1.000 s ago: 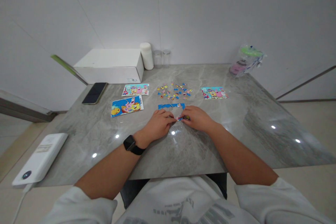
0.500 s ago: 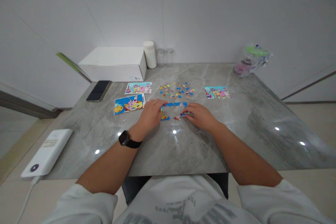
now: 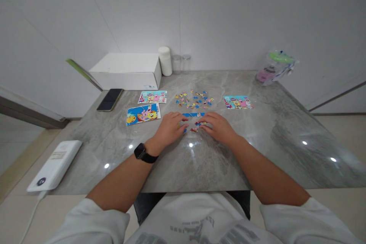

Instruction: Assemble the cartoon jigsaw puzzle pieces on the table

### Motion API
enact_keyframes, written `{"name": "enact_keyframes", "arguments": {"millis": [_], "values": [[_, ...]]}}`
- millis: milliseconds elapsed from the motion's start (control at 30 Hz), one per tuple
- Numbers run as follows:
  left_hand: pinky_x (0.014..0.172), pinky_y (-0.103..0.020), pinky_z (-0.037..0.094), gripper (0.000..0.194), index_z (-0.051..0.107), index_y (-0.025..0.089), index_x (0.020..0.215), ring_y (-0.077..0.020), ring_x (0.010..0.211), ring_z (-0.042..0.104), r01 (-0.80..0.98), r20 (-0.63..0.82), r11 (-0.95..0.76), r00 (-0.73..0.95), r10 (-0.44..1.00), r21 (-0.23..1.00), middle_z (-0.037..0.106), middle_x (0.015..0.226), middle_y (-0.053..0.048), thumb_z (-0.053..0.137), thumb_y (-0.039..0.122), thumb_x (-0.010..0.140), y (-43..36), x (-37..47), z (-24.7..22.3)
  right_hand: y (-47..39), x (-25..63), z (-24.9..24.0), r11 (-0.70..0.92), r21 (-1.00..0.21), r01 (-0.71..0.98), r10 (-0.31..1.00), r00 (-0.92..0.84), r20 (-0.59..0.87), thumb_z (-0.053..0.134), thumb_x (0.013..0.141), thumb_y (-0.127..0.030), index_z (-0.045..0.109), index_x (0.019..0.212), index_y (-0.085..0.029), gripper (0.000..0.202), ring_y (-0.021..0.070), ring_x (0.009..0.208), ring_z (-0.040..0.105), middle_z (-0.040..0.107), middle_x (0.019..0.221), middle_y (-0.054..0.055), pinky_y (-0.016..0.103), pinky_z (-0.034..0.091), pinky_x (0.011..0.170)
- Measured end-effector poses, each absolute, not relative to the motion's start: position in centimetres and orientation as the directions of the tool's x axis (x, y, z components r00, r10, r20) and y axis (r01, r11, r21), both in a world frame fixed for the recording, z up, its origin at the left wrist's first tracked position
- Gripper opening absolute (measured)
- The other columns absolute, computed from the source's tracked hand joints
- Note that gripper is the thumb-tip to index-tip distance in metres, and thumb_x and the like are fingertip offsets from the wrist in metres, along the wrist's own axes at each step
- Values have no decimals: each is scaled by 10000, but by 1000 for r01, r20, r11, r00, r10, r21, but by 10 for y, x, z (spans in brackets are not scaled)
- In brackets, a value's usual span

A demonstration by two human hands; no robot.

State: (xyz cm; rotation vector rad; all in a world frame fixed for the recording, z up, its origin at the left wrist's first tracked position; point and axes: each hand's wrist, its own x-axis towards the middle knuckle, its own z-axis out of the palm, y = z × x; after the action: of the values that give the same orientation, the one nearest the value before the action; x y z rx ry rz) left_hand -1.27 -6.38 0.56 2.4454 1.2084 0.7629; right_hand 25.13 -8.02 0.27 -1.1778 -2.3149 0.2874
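Observation:
A partly joined jigsaw puzzle (image 3: 191, 114) lies in front of me, its blue top strip running between my two hands. Over its left side rests my left hand (image 3: 169, 129), thumb and fingers apart, hiding most of that edge. My right hand (image 3: 219, 126) pinches a small blue-and-red puzzle piece (image 3: 197, 124) at the right side. Just below, a reddish-brown puzzle piece (image 3: 194, 130) lies on the table. Behind the puzzle, several loose puzzle pieces (image 3: 196, 100) are scattered.
On the grey marbled table (image 3: 200, 167) lie a blue cartoon card (image 3: 143, 114), two lighter picture cards, (image 3: 152, 97) being the left one, and a phone (image 3: 110, 100). Further back stand a white box (image 3: 126, 78), a white bottle (image 3: 165, 61), glass jars (image 3: 185, 64) and a plastic bag (image 3: 274, 68). A power bank (image 3: 55, 164) sits left.
My left hand has shifted right and its thumb has swung over the puzzle's lower left corner, covering it. My right hand stays nearly in place. The view has tilted slightly.

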Motion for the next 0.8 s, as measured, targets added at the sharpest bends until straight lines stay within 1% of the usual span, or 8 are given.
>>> {"name": "enact_keyframes", "arguments": {"millis": [67,133,267,400,500,600,667,800], "values": [[986,-420,506,149,762,231,1051,-250,1034,691,581,312,-583,504,806,568,778,1063,-60,706,343,971,-65,-8,5,-83,247,3,599,-419,682,798,-466,382,703,983,-282,782,1095,-259,138,257,1042,691,755,1074,87,412,533,968],[956,-391,516,139,772,230,992,-227,971,697,528,291,-550,496,818,647,781,1003,-43,705,349,967,-67,-3,3,-86,243,3,604,-425,674,792,-449,414,711,984,-312,778,1081,-252,133,261,1043,689,754,1065,90,412,534,963],[849,-328,530,170,777,212,911,-188,847,678,468,200,-408,432,879,784,769,894,-20,675,340,956,-70,4,2,-90,235,3,605,-442,662,788,-417,454,698,994,-338,771,1066,-255,132,259,1046,685,751,1060,86,415,532,968],[733,-288,507,224,757,194,878,-162,745,639,434,106,-296,409,906,851,741,815,-4,648,374,954,-69,5,1,-90,233,1,594,-451,667,796,-406,449,696,991,-328,768,1058,-261,119,261,1046,681,751,1059,83,421,529,973],[736,-292,502,238,736,192,884,-167,759,633,459,132,-309,377,917,833,725,815,-6,619,383,966,-64,1,0,-87,235,-1,591,-440,676,801,-429,417,718,977,-320,764,1099,-266,141,262,1077,679,756,1109,84,420,515,979],[816,-321,515,215,707,197,866,-188,837,643,536,220,-398,366,904,744,722,864,-25,589,340,975,-58,-6,1,-84,239,-4,587,-379,716,806,-470,360,734,963,-286,761,1126,-260,167,271,1105,678,771,1152,81,428,476,984],[854,-340,516,201,695,201,839,-198,867,647,574,248,-458,408,879,679,718,880,-34,585,302,973,-54,-10,0,-83,240,-6,583,-332,741,809,-492,321,738,963,-287,765,1110,-258,153,275,1102,676,784,1142,75,435,446,982],[840,-345,506,211,717,203,827,-206,868,642,594,241,-542,511,825,594,708,876,-46,590,278,979,-49,-13,-3,-85,235,-9,590,-294,752,806,-526,273,742,959,-282,766,1067,-258,113,272,1078,671,796,1091,65,438,416,970]]}}
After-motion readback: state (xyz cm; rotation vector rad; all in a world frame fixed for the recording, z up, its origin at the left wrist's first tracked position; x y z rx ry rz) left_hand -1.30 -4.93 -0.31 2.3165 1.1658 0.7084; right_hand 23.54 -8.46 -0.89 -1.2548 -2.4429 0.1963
